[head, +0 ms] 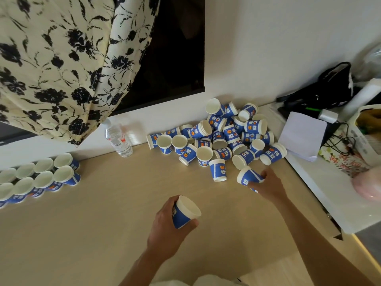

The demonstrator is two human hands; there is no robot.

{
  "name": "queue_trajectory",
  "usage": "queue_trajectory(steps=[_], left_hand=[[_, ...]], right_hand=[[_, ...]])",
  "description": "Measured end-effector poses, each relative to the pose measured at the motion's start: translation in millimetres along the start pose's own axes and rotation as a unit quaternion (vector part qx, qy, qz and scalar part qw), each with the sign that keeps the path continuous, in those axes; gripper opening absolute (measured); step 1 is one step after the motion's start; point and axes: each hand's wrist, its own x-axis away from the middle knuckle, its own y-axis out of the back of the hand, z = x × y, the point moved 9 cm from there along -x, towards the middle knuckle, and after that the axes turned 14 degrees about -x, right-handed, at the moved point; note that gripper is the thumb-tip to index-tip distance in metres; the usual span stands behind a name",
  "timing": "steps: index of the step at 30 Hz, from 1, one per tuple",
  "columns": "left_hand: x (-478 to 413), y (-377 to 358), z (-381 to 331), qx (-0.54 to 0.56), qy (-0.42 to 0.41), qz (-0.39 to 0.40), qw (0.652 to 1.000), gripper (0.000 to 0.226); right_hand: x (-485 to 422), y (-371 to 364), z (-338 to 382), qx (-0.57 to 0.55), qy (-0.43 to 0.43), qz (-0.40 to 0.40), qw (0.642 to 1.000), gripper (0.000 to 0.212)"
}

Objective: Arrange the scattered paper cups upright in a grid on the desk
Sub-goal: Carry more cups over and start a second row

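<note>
Since these paper cups look thin-walled, empty and very light, each can probably be lifted with a loose hold, and a hard squeeze would likely dent the soft wall. The rolled rim and the base seem the stiffest parts, so a grip round the lower wall should serve best.

The held cup (pixel 185 212), blue outside and white inside, is at about six o'clock of the view, over the surface (pixel 92 234). It is tilted, with its mouth toward one o'clock. The left hand (pixel 165 230) has its fingers and thumb wrapped round the blue wall.

At about two o'clock from there, the right hand (pixel 268 184) is on the lying cup (pixel 248 176). That cup rests on its side at the near edge of the heap (pixel 226 137), and the thumb and fingers are closed round its base end.

The heap of tumbled cups fills the surface at one o'clock, some on their sides, some mouth up, some mouth down. A careless pull may set its neighbours rolling.

At nine o'clock stands the grid (pixel 41 176), two rows of upright cups, touching or nearly so. A water bottle (pixel 118 140) stands at eleven o'clock by the wall, under a flowered curtain (pixel 51 58). At three o'clock lie a sheet of paper (pixel 303 137) and a black bag (pixel 329 87).
</note>
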Motion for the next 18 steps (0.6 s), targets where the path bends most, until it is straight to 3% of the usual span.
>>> queue_trajectory(steps=[5, 8, 12, 18], left_hand=[[10, 17, 9, 0.037, 0.034, -0.034, 0.998, 0.061], [20, 32, 20, 0.061, 0.053, -0.062, 0.995, 0.063], [40, 57, 46, 0.099, 0.090, -0.109, 0.985, 0.063], [85, 104, 101, 0.135, 0.144, -0.208, 0.958, 0.062]], right_hand=[[43, -27, 32, -0.240, 0.001, 0.064, 0.969, 0.060], [73, -69, 61, -0.319, 0.017, 0.154, 0.935, 0.082], [116, -137, 84, -0.313, 0.023, 0.259, 0.913, 0.085], [193, -222, 113, -0.263, 0.046, 0.361, 0.894, 0.069]])
